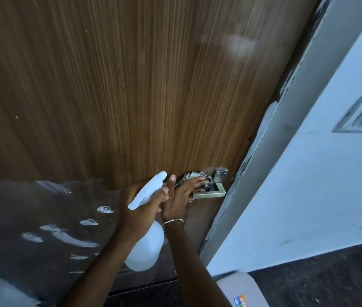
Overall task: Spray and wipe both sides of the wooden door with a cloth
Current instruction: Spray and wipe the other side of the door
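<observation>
Across door (131, 85), streaky brown woodgrain.

I've got my left hand (144, 203) curled round the spray bottle (146, 247). Right hand (180, 197) sits just beside it, fingers (197, 182) flat on the cloth (192, 175).

One camera sits on the person's head and looks forward and down — so near the wooden door (131, 85) that it fills the frame's left and middle, with a wall (330, 185) at right.

A white wall (308, 196) is seen beside a grey door frame (286, 134); a switch plate (361, 117) is mounted on it, above dark floor (330, 280).
</observation>
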The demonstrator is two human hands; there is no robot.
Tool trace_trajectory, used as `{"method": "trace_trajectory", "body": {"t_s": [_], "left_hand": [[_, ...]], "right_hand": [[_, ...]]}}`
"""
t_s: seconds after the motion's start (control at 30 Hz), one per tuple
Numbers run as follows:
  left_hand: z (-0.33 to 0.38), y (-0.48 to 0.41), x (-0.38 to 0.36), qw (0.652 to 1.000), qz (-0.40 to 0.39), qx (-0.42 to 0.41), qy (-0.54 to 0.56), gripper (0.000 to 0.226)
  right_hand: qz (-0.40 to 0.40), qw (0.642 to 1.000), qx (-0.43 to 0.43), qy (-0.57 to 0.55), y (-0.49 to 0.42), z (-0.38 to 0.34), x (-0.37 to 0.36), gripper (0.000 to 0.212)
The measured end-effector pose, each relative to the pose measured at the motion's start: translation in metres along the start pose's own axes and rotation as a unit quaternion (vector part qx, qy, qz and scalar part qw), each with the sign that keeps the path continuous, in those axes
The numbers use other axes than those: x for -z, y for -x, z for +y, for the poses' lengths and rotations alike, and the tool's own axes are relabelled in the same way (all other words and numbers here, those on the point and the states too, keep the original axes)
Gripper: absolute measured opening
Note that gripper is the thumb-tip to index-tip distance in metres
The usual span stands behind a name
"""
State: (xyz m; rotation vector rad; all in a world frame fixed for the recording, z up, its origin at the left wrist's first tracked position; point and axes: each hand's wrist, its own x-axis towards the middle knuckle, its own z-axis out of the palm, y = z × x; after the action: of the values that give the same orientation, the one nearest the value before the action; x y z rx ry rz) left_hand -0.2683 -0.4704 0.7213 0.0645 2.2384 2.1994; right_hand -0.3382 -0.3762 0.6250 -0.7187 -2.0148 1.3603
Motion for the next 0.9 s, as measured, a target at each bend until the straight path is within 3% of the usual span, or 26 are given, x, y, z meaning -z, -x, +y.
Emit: {"method": "trace_trajectory", "body": {"t_s": [0.1,0.2,0.3,0.43,0.5,0.53,0.63,0.77,0.83,0.9], "left_hand": [[-0.012,-0.006,0.006,1.000,0.006,0.001,-0.007,0.022],[-0.017,-0.007,0.008,1.000,0.012,-0.003,-0.024,0.030],[-0.018,-0.010,0.009,0.999,0.009,-0.020,-0.041,0.032],[-0.020,-0.016,0.010,0.999,0.005,-0.029,-0.027,0.050],[-0.020,-0.017,0.008,0.999,0.013,-0.039,-0.025,0.024],[-0.018,-0.017,0.006,0.998,0.013,-0.048,-0.031,0.022],[-0.013,-0.017,0.000,0.999,0.012,-0.041,-0.023,0.021],[-0.014,-0.020,-0.002,0.999,-0.002,-0.038,-0.007,0.012],[-0.017,-0.024,-0.003,0.998,-0.016,-0.055,-0.017,0.006],[-0.024,-0.030,-0.006,0.997,-0.025,-0.071,-0.018,0.023]], "right_hand": [[0.034,0.995,0.091,-0.022,-0.018,-0.009,0.006,0.087],[0.106,0.987,0.117,-0.026,-0.044,-0.024,0.014,0.080],[0.152,0.984,0.084,-0.038,-0.052,-0.023,0.010,0.078],[0.181,0.981,0.013,-0.071,-0.042,-0.023,-0.002,0.075],[0.180,0.981,-0.005,-0.074,-0.039,-0.029,-0.004,0.073],[0.179,0.981,-0.010,-0.077,-0.037,-0.030,-0.006,0.073],[0.169,0.984,-0.006,-0.045,-0.027,-0.029,-0.010,0.072],[0.082,0.997,-0.009,-0.003,-0.015,-0.019,0.015,0.078],[0.076,0.997,0.028,-0.002,-0.012,-0.014,0.043,0.071],[0.095,0.991,0.093,-0.004,-0.011,-0.013,0.077,0.064]]}}
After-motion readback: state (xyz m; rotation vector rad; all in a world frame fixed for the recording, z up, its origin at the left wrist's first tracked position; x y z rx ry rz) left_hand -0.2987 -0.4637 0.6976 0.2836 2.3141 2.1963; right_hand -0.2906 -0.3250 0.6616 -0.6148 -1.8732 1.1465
